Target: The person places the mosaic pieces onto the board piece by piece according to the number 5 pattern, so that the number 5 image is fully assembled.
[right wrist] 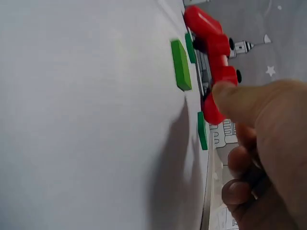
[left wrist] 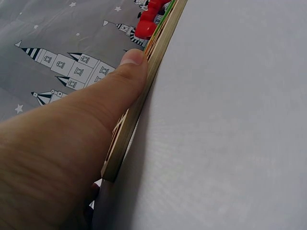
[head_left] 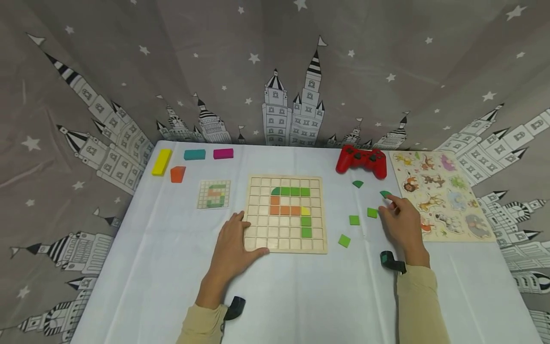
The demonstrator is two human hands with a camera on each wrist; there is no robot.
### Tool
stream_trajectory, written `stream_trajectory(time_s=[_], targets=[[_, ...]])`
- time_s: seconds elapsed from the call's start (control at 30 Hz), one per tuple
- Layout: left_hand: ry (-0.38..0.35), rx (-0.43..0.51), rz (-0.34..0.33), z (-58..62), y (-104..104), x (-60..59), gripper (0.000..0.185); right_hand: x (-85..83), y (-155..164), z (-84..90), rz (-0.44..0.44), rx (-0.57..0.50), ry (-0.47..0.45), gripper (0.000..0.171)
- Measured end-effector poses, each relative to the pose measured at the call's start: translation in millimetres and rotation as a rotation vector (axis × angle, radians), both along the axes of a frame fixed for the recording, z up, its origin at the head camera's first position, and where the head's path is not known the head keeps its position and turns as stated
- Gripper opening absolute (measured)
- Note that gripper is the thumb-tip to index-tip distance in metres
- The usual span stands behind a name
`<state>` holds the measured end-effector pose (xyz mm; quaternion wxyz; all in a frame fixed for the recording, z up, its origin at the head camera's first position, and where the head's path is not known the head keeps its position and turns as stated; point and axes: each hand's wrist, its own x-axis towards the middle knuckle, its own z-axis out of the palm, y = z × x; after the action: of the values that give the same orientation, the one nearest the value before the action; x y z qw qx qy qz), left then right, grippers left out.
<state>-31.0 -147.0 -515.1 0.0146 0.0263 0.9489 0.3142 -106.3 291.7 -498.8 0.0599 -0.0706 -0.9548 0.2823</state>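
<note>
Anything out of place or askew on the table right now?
Nothing is damaged or spilled. The green tiles lie scattered right of the wooden grid board, one turned askew. A red game controller sits among the puzzle things. The left hand rests on the board's corner; the right hand reaches toward the tiles.

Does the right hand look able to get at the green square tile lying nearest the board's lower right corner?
Probably yes. The right hand hovers over the white table among the loose green pieces, and the green square tile lies flat just to its left, with only bare cloth between them. The left hand rests on the wooden board, out of the way.
</note>
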Motion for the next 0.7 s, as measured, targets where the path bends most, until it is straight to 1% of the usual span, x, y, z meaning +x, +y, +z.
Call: stream_trajectory(time_s=[0.13, 0.2, 0.27, 0.47, 0.63, 0.7], targets=[[0.019, -0.003, 0.007, -1.5, 0.3, 0.2, 0.090, -17.0, 3.6, -0.2, -0.035, 0.026, -0.064, 0.049], [0.023, -0.005, 0.002, -2.2, 0.8, 0.0, 0.090, -22.1, 4.5, -2.6, -0.052, 0.043, -0.091, 0.050], [0.020, -0.001, -0.002, -2.2, 1.2, -0.4, 0.090, -24.5, 4.5, -4.3, -0.072, 0.047, -0.111, 0.048], [0.001, 0.002, -0.001, -0.6, 2.0, -1.5, 0.090, -24.6, 3.7, -8.0, -0.106, 0.025, -0.132, 0.038], [-0.010, -0.004, 0.002, 1.2, 1.5, -1.4, 0.091, -21.3, 3.6, -7.8, -0.134, 0.024, -0.196, 0.047], [-0.015, 0.001, 0.002, 2.0, 1.2, -1.0, 0.090, -20.0, 4.2, -7.5, -0.128, 0.022, -0.204, 0.050]])
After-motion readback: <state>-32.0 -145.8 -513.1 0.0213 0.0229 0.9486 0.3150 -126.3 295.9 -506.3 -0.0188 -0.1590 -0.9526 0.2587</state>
